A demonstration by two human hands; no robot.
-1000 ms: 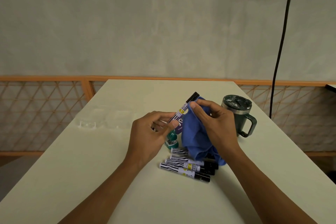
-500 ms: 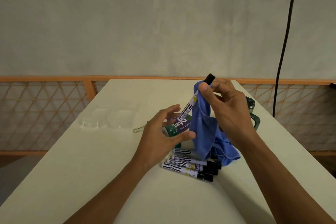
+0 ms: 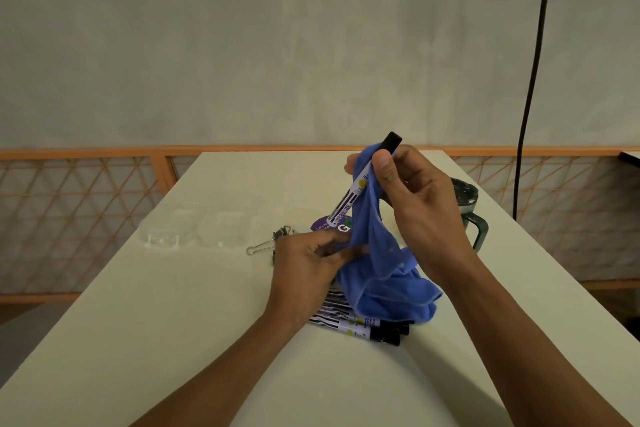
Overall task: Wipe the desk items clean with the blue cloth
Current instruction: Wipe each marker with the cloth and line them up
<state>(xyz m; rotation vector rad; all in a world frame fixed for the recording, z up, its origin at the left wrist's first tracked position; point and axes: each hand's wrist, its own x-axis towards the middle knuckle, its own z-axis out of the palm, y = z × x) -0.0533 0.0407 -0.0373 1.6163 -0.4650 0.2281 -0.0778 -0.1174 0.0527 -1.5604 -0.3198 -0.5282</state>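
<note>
One marker (image 3: 349,201) is held up, and at least three more markers (image 3: 360,331) are counted lying near on the table (image 3: 207,322), the row being partly covered. One cloth (image 3: 388,288), one mug (image 3: 467,204) at the far right, one binder clip (image 3: 263,247) to the left and one black cable (image 3: 530,97) against the wall are seen.

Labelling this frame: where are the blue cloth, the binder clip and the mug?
blue cloth (image 3: 389,288): head view, hanging folds.
binder clip (image 3: 281,233): head view, clip body.
mug (image 3: 484,231): head view, handle.
</note>
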